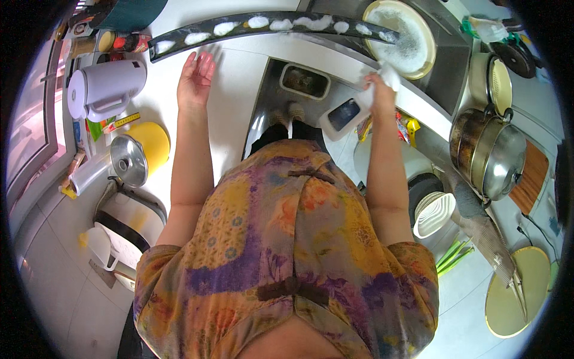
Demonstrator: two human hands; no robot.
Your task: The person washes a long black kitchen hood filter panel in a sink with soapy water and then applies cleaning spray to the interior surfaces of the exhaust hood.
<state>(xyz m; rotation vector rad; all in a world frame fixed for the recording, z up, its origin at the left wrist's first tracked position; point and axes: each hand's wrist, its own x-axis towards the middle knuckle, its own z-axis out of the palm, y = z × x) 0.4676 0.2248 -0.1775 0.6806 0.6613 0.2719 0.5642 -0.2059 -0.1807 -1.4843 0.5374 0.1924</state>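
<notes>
My left hand [196,83] is held palm up with the fingers slightly curled. It holds nothing and is just below the left end of a long dark strip-shaped panel [244,28]. White foam blobs [312,22] dot the panel along its length. Its right end reaches over a round basin [406,56] of sudsy water in the sink. My right hand [381,95] grips a white plastic container [332,128], which has a dark rectangular area on its side. Motion blurs the white part by my fingers, so its shape is unclear.
An open plastic bin [305,80] with dark contents lies below, near my feet. On the left stand a lilac kettle [110,85], a yellow pot [154,146] with a steel lid, and jars [130,41]. A steel pot [486,155], a white colander [434,215] and green stalks [454,256] are on the right.
</notes>
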